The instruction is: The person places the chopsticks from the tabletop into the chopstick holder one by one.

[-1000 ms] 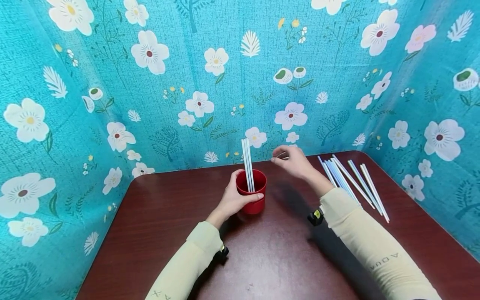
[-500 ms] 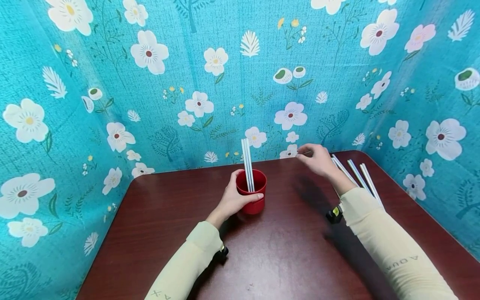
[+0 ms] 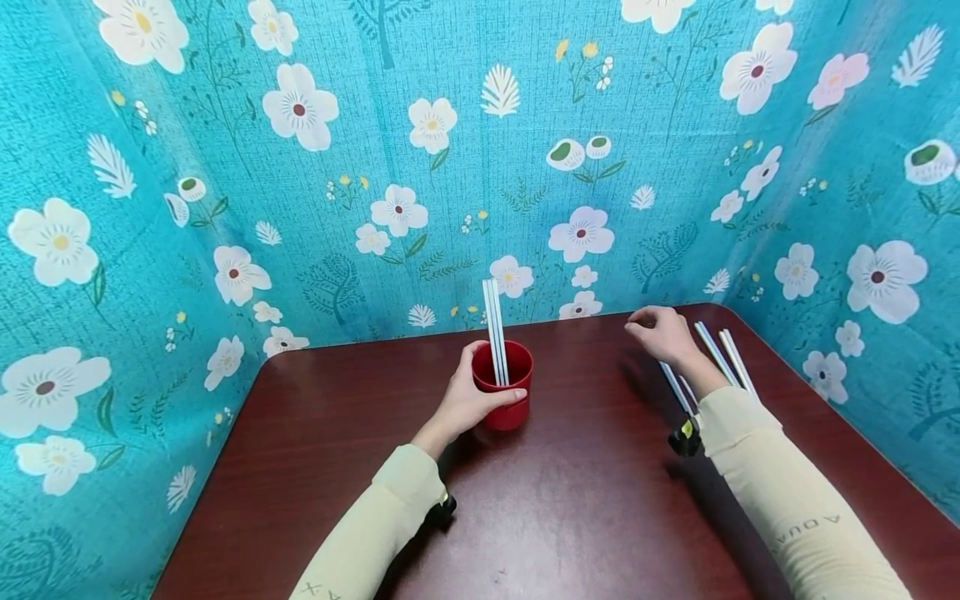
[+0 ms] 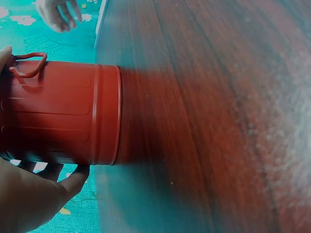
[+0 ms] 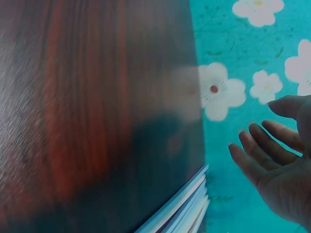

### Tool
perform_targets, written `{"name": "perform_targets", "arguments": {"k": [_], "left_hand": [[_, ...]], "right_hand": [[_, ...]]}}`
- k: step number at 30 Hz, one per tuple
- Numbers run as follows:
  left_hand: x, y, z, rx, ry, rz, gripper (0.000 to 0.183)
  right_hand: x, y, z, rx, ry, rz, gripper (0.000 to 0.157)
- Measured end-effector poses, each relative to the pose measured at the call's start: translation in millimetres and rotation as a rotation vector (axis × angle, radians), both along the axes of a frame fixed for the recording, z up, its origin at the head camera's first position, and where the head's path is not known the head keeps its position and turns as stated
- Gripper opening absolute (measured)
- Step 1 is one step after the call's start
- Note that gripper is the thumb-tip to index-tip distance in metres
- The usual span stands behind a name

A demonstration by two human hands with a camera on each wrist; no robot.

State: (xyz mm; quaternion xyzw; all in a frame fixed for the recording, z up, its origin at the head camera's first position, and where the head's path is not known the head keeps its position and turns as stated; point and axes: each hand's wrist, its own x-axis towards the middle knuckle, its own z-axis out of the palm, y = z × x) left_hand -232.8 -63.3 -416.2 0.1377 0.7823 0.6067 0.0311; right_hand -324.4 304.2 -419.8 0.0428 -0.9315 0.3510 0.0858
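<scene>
My left hand grips a red metal cup that stands upright on the table, thumb across its front and fingers round the far side. A small wire handle shows on the cup's side in the left wrist view. Several thin, pale, straw-like sticks lean in the cup, rising well over its rim. My right hand hovers near the table's back edge with loosely bent fingers and nothing between them. Below it, more pale blue and white sticks lie on the table, partly hidden by my right arm in the head view.
The dark reddish wooden table has a glossy top. Teal flowered cloth hangs behind its back edge and along both sides. Both sleeves carry dark wrist devices, the right one low over the table.
My right hand has moved right, away from the cup, to above the sticks on the table. The left hand, the cup and the sticks in it have stayed put.
</scene>
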Motion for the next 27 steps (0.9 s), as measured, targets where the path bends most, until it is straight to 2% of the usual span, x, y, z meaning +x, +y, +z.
{"name": "perform_targets", "arguments": {"k": [8, 15, 27], "left_hand": [[-0.7, -1.1, -0.8, -0.005, 0.016, -0.003, 0.092], [1.2, -0.5, -0.3, 0.0, 0.004, 0.011, 0.089], [-0.5, 0.6, -3.4, -0.005, 0.021, 0.003, 0.09]], "right_hand": [[1.2, 18.4, -18.8, 0.023, 0.006, -0.075, 0.038], [3.9, 27.2, -33.0, 0.035, -0.05, -0.097, 0.04], [3.8, 29.1, -35.4, 0.089, -0.058, -0.103, 0.038]]}}
